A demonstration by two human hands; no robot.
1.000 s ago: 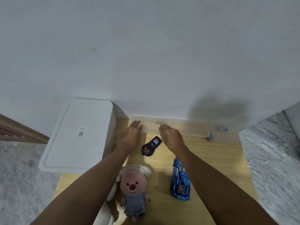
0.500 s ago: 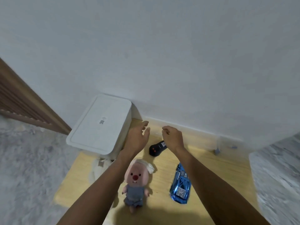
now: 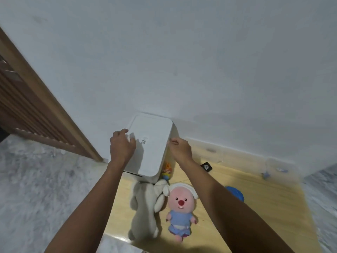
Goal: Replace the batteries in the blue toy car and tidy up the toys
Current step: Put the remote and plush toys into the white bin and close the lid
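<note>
A white storage box with a flat lid (image 3: 152,143) stands at the table's back left corner against the wall. My left hand (image 3: 122,145) grips the lid's left edge with curled fingers. My right hand (image 3: 180,148) pinches the lid's right edge. The blue toy car (image 3: 236,193) shows only as a blue patch behind my right forearm. Its black remote (image 3: 207,167) lies just right of my right wrist. A pink plush doll in a blue dress (image 3: 179,207) lies face up beside a grey plush rabbit (image 3: 145,207), in front of the box.
The toys lie on a light wooden table (image 3: 264,198). A flat clear plastic box (image 3: 237,154) sits along the wall at the back right. Colourful toys (image 3: 166,170) show through the white box's side. Grey marble floor surrounds the table, and a wooden slatted panel (image 3: 27,106) stands on the left.
Both hands have moved left from the clear box by the wall onto the white box's lid. The view has swung left, and the grey rabbit has come into sight.
</note>
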